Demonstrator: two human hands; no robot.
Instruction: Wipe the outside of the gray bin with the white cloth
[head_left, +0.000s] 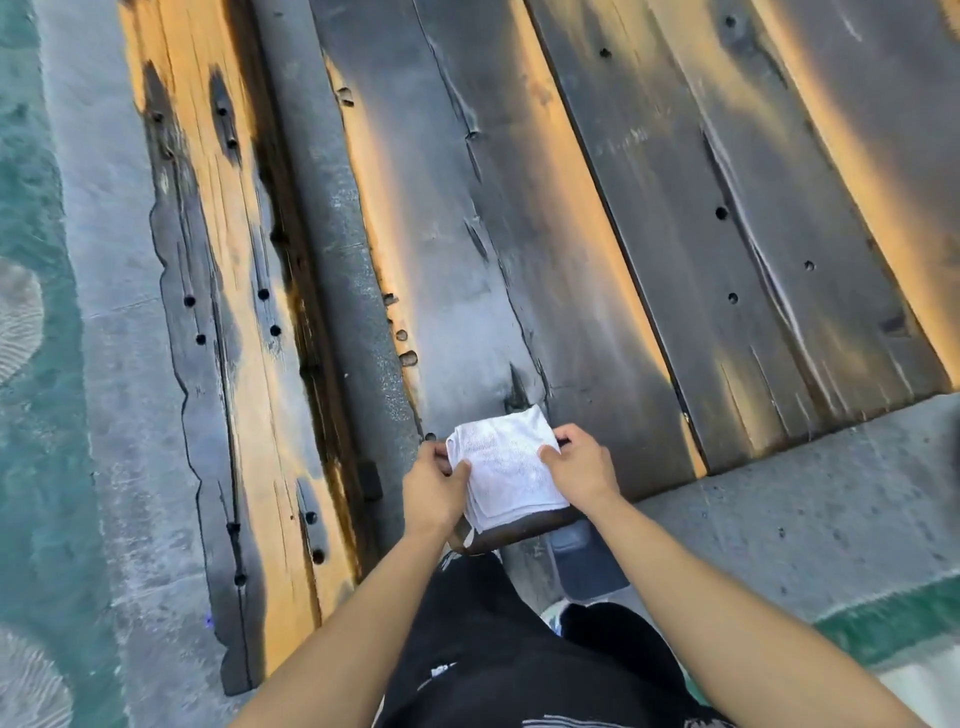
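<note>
Weathered dark wooden planks (519, 234) with orange worn streaks and small round holes, running from 6 toward 12 across most of the view. Grey concrete ground (805, 499) at 4 o'clock, teal-painted floor (31, 441) along 9. Black trousers (498, 649) at 6, dark blue-grey shoe (587, 561) just right of them. Folded white terry cloth (506, 462) lying on the near end of the middle plank, slightly below centre toward 6 — layered edges visible at its lower left. Left hand (434, 493) at the cloth's 8 o'clock side, thumb on top and fingers curled under the left edge — pinching it. Right hand (582, 465) at the cloth's 3 o'clock side, thumb pressed on the top face, fingers bent together over the right edge. Gray bin nowhere in frame.
</note>
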